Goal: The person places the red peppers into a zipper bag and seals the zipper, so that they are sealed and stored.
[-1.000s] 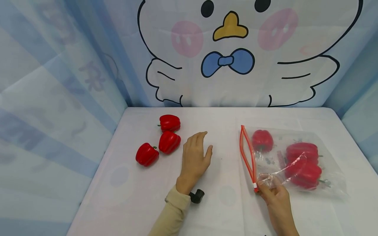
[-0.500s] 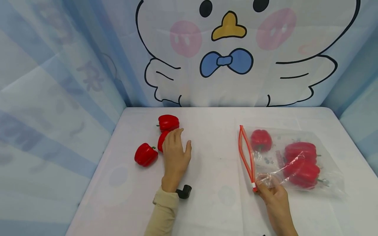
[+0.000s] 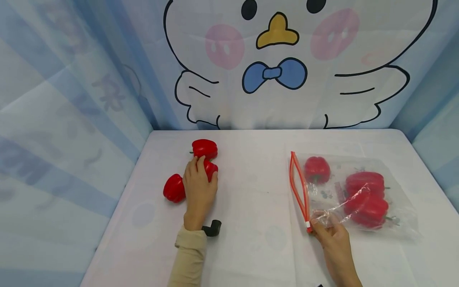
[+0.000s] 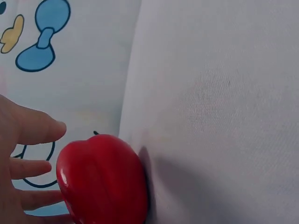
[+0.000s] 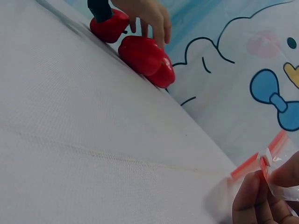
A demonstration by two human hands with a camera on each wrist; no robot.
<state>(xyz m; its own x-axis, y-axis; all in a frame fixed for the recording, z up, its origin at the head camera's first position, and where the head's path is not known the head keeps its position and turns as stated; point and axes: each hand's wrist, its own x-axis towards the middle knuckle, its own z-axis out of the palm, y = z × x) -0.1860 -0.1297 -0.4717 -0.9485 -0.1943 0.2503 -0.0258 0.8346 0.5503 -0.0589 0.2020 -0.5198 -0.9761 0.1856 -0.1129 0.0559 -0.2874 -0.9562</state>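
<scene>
Left hand [image 3: 198, 186] sits on top of the middle pepper [image 3: 210, 168] of three loose ones on the worktop [image 3: 251, 191], fingers [image 4: 35, 128] spread and draped over it, not visibly closed around it yet. That pepper lies directly under the palm; one neighbour [image 3: 204, 148] is just beyond the fingertips, another [image 3: 173, 188] just to the left of the hand. Right hand [image 3: 331, 235] pinches the near corner of the zip bag [image 3: 358, 191], whose red-edged mouth [image 3: 299, 187] faces left toward the loose peppers, well apart from them. Three peppers are already inside the bag.
</scene>
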